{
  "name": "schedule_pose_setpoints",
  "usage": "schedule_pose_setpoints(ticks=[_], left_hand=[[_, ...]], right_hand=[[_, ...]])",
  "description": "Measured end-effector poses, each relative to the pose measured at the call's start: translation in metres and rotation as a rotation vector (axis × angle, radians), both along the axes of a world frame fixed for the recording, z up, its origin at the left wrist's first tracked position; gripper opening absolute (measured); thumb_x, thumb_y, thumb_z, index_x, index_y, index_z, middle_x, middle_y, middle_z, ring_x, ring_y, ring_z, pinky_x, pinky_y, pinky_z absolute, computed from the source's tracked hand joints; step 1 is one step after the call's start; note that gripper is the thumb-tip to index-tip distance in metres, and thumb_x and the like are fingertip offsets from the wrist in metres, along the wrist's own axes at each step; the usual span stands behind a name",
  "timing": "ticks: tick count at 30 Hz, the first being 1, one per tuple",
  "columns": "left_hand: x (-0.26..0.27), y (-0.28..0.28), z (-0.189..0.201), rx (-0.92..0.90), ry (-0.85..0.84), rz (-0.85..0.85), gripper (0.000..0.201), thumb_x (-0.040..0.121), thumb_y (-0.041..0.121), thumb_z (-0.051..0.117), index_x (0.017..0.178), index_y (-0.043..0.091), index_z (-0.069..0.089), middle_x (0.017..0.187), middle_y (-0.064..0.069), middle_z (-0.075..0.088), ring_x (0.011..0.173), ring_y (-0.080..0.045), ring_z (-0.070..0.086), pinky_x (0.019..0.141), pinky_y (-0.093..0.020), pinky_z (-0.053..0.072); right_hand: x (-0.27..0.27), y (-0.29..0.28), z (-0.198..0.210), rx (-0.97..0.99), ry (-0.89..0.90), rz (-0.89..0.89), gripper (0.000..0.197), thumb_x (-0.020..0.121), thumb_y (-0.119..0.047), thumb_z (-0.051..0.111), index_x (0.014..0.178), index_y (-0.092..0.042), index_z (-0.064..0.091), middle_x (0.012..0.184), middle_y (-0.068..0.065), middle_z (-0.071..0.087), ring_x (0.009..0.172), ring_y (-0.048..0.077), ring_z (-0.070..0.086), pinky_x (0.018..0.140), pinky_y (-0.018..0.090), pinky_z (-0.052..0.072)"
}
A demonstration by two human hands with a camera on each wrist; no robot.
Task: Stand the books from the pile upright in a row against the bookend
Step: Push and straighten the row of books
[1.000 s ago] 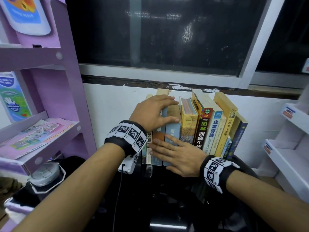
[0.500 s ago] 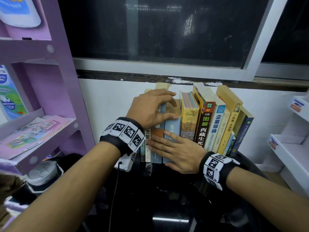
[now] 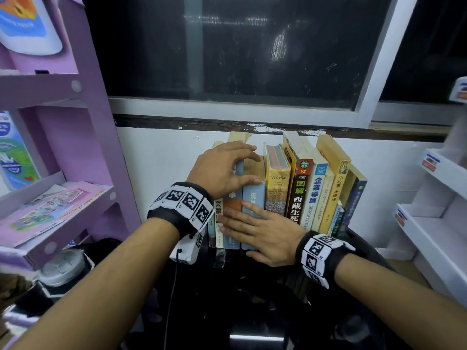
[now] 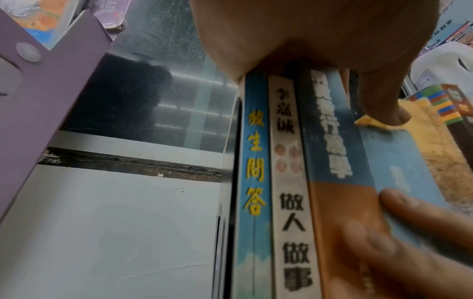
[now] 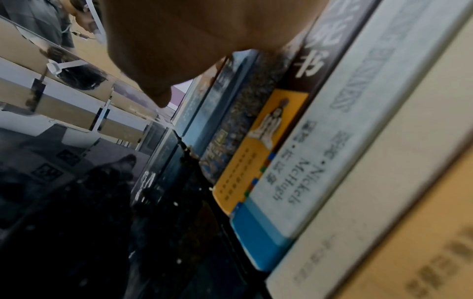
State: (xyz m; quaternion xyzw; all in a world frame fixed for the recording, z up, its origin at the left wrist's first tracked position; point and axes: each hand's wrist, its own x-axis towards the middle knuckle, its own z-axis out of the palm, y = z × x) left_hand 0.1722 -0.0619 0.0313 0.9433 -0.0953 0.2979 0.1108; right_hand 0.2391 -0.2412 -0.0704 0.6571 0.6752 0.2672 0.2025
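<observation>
A row of books (image 3: pixel 300 188) stands upright on the black table (image 3: pixel 252 311) against the white wall. My left hand (image 3: pixel 249 165) grips the tops of the leftmost books, fingers curled over their upper edges and thumb on the light blue spine (image 3: pixel 254 198). Lower down, my right hand (image 3: pixel 237 231) lies flat with straight fingers pressing those same spines. The left wrist view shows the blue spine with yellow characters (image 4: pixel 253 182), the white spine (image 4: pixel 289 182) and a thin dark upright plate (image 4: pixel 234 182) at the row's left end, likely the bookend. The rightmost books lean slightly.
A purple shelf unit (image 3: pixel 75 122) with leaflets stands close on the left. A white shelf unit (image 3: pixel 429 223) is at the right. A grey-lidded container (image 3: pixel 63 263) sits at lower left. A dark window (image 3: pixel 252 46) is above the books.
The head view has shifted slightly. Both hands keep their places on the leftmost books.
</observation>
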Motion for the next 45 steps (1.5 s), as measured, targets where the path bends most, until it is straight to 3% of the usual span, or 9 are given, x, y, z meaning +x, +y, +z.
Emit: schedule_pose_setpoints(ticks=[6,11,15,18,23,27,40,45], left_hand=[[-0.002,-0.02,0.014,0.083,0.001,-0.002,0.051,0.088,0.051,0.058,0.133,0.03,0.053,0.143,0.007,0.049,0.138,-0.011,0.036,0.116,-0.033,0.016],[0.005,-0.053,0.019,-0.007,0.02,-0.129,0.057,0.09,0.048,0.056,0.142,0.028,0.043,0.15,0.005,0.039,0.141,-0.013,0.028,0.115,-0.033,0.022],[0.015,-0.077,0.015,-0.154,0.11,-0.205,0.06,0.092,0.044,0.056,0.146,0.029,0.035,0.156,0.006,0.029,0.145,-0.011,0.018,0.116,-0.031,0.016],[0.027,-0.083,0.009,-0.204,0.155,-0.213,0.061,0.092,0.045,0.055,0.147,0.031,0.033,0.158,0.005,0.025,0.146,-0.013,0.012,0.118,-0.038,0.012],[0.044,-0.079,0.004,-0.234,0.155,-0.188,0.062,0.087,0.056,0.053,0.144,0.037,0.037,0.157,0.008,0.027,0.146,-0.015,0.014,0.117,-0.05,0.017],[0.049,-0.074,0.006,-0.322,0.204,-0.254,0.058,0.088,0.045,0.061,0.142,0.037,0.041,0.157,0.007,0.026,0.144,-0.01,0.022,0.117,-0.042,0.024],[0.051,-0.072,0.006,-0.251,0.207,-0.274,0.058,0.091,0.039,0.06,0.144,0.032,0.037,0.158,0.005,0.023,0.144,-0.011,0.021,0.116,-0.034,0.025],[0.055,-0.069,0.006,-0.229,0.206,-0.292,0.057,0.091,0.039,0.059,0.144,0.029,0.037,0.158,0.002,0.024,0.145,-0.013,0.019,0.116,-0.043,0.026]], right_hand=[[0.0,-0.033,0.006,0.029,-0.009,-0.037,0.071,0.098,-0.044,0.04,0.155,-0.013,0.014,0.163,0.007,0.006,0.151,0.026,0.0,0.12,0.05,0.001],[0.01,-0.055,0.009,0.045,-0.017,-0.077,0.064,0.1,-0.042,0.033,0.155,-0.013,0.018,0.163,0.007,0.009,0.151,0.025,0.004,0.12,0.049,0.003],[0.017,-0.061,0.012,0.06,-0.033,-0.074,0.067,0.098,-0.042,0.037,0.155,-0.014,0.016,0.161,0.007,0.007,0.15,0.024,0.005,0.12,0.049,0.002],[0.021,-0.062,0.013,0.074,-0.045,-0.056,0.07,0.096,-0.043,0.041,0.155,-0.014,0.017,0.16,0.007,0.004,0.151,0.024,0.002,0.121,0.049,0.0],[0.028,-0.067,0.01,0.063,-0.05,-0.024,0.07,0.096,-0.043,0.041,0.155,-0.013,0.018,0.161,0.007,0.006,0.15,0.024,0.002,0.121,0.048,0.0],[0.033,-0.066,0.006,0.038,-0.047,-0.028,0.071,0.096,-0.044,0.04,0.155,-0.012,0.015,0.163,0.008,0.007,0.151,0.025,0.001,0.121,0.048,0.0],[0.032,-0.064,0.005,0.045,-0.041,-0.042,0.069,0.098,-0.049,0.031,0.154,-0.012,0.019,0.162,0.008,0.011,0.151,0.022,0.004,0.121,0.045,-0.002],[0.033,-0.062,0.005,0.044,-0.044,-0.048,0.071,0.097,-0.05,0.035,0.155,-0.012,0.018,0.162,0.007,0.009,0.151,0.022,0.002,0.121,0.045,-0.002]])
